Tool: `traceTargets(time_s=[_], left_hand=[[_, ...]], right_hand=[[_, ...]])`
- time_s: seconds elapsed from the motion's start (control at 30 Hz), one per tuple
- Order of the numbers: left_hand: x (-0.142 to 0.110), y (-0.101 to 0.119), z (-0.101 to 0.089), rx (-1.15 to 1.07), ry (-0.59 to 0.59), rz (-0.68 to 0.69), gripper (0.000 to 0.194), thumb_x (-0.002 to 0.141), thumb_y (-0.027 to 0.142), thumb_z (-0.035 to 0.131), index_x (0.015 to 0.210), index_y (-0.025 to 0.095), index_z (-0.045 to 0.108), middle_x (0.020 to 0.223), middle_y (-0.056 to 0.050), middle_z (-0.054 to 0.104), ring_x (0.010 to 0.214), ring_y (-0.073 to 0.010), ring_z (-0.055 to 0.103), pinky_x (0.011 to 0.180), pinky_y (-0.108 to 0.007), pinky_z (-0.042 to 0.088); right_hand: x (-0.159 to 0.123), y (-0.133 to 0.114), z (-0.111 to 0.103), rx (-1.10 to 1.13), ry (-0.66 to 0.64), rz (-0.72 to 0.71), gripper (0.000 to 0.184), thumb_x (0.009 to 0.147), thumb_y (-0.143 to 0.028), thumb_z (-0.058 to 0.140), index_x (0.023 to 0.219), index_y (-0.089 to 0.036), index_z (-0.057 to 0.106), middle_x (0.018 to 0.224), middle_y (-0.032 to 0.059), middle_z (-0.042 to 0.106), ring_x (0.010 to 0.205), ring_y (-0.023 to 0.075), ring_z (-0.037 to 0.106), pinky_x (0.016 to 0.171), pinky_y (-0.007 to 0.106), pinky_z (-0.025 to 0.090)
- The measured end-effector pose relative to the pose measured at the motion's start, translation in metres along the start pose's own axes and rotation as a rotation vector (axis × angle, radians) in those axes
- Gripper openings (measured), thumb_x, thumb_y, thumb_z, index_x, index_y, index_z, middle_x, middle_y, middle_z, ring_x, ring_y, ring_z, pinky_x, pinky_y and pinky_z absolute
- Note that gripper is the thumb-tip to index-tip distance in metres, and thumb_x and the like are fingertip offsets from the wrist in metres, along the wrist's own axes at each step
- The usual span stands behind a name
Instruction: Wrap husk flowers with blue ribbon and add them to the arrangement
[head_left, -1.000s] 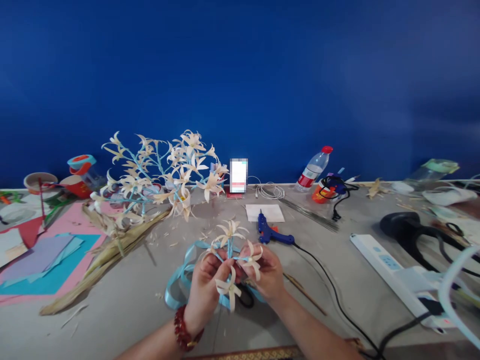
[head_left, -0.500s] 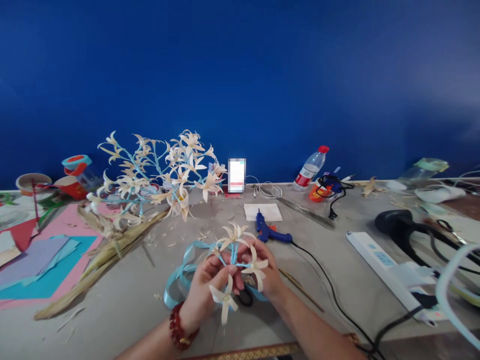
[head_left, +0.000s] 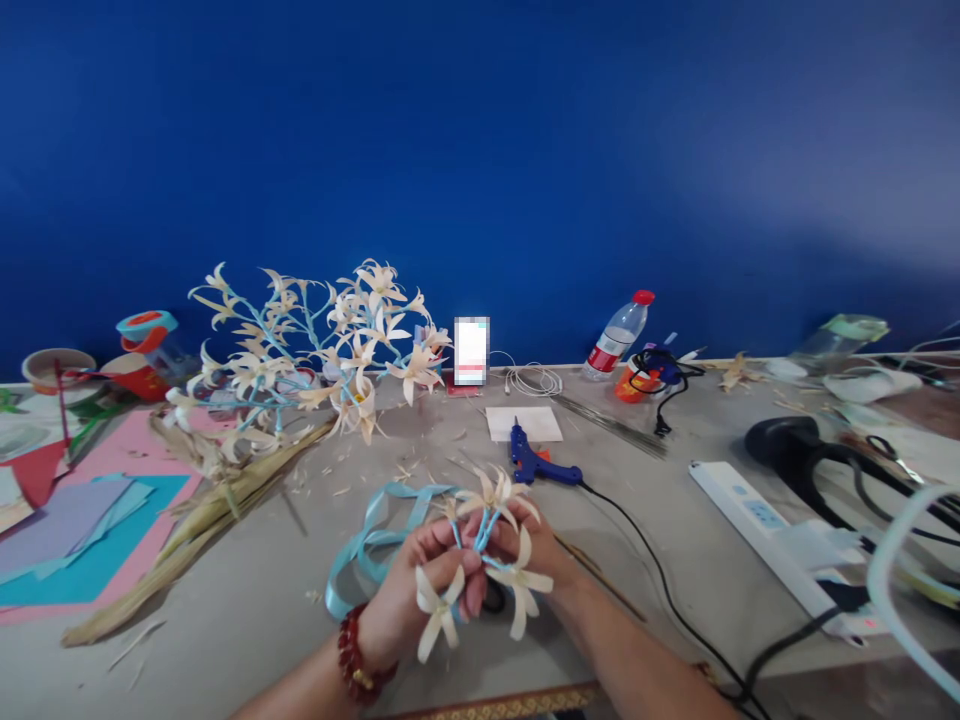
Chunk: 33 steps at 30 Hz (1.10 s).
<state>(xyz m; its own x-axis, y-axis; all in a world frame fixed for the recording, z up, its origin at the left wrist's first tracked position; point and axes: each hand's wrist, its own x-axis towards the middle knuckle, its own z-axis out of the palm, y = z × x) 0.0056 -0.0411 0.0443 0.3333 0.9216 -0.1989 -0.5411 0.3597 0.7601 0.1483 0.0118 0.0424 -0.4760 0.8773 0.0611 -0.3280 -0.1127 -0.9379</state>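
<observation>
Between my two hands is a small spray of cream handmade flowers [head_left: 495,492] on light-blue wrapped stems. My left hand [head_left: 431,575], with a dark red bead bracelet [head_left: 361,655] at the wrist, pinches the stems where they meet. My right hand [head_left: 544,555] closes round the same stems from the other side; its fingers are partly hidden by petals. One bloom hangs below my left fingers, another in front of my right hand. Light-blue ribbon [head_left: 352,560] lies looped on the table beside my left hand and passes behind it.
A blue glue gun [head_left: 544,463] rests near a white card [head_left: 523,424], its cord running right. A larger flower bunch [head_left: 360,345] stands back left above dried husks [head_left: 217,535] and coloured paper [head_left: 142,550]. On the right are a power strip [head_left: 780,550] and bottle [head_left: 619,337].
The flower spray has turned and tilted in my hands, its blooms shifting slightly down, the upper ones to the right. Both hands still hold the stems.
</observation>
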Motion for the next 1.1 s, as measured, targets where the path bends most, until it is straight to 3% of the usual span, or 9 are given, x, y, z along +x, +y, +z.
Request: traceTargets(time_s=[0.23,0.5,0.67,0.97,1.1], left_hand=[[-0.002,0.0,-0.002,-0.002,-0.082,0.008,0.024,0.077,0.034,0.072,0.069,0.014,0.064,0.046,0.0,0.061,0.038,-0.0074,0.049,0.041,-0.018,0.033],[0.001,0.004,0.003,0.052,-0.002,0.035,0.029,0.068,0.037,0.079,0.062,0.014,0.062,0.041,-0.001,0.061,0.036,-0.0077,0.048,0.04,-0.018,0.032],[0.003,0.0,-0.001,0.003,0.037,0.04,0.028,0.061,0.032,0.084,0.063,0.015,0.061,0.044,0.001,0.062,0.034,-0.0083,0.051,0.038,-0.017,0.034],[0.002,-0.005,-0.002,0.027,0.116,0.142,0.034,0.06,0.032,0.086,0.063,0.015,0.056,0.047,0.003,0.062,0.038,-0.0068,0.051,0.04,-0.016,0.038],[0.002,-0.004,-0.005,0.123,0.07,0.152,0.03,0.068,0.034,0.081,0.064,0.015,0.058,0.05,0.0,0.065,0.041,-0.008,0.053,0.043,-0.017,0.041]], right_hand=[[0.002,-0.004,0.003,0.059,-0.069,0.061,0.043,0.058,-0.059,0.08,0.058,-0.017,0.068,0.049,-0.0011,0.056,0.043,0.01,0.048,0.044,0.022,0.039],[-0.001,0.006,0.002,0.074,0.025,0.031,0.031,0.064,-0.048,0.079,0.062,-0.02,0.066,0.059,0.0007,0.063,0.051,0.014,0.058,0.052,0.025,0.048],[-0.002,0.013,0.001,0.089,0.061,0.055,0.031,0.063,-0.047,0.08,0.063,-0.021,0.063,0.058,-0.0003,0.062,0.051,0.0146,0.059,0.049,0.024,0.046],[-0.002,0.016,0.01,0.179,0.089,0.061,0.031,0.065,-0.046,0.078,0.069,-0.025,0.056,0.058,-0.002,0.059,0.056,0.0171,0.057,0.057,0.03,0.047],[-0.002,0.018,0.008,0.179,0.101,0.058,0.029,0.068,-0.044,0.077,0.072,-0.024,0.057,0.06,-0.0026,0.058,0.056,0.0152,0.055,0.056,0.027,0.044]])
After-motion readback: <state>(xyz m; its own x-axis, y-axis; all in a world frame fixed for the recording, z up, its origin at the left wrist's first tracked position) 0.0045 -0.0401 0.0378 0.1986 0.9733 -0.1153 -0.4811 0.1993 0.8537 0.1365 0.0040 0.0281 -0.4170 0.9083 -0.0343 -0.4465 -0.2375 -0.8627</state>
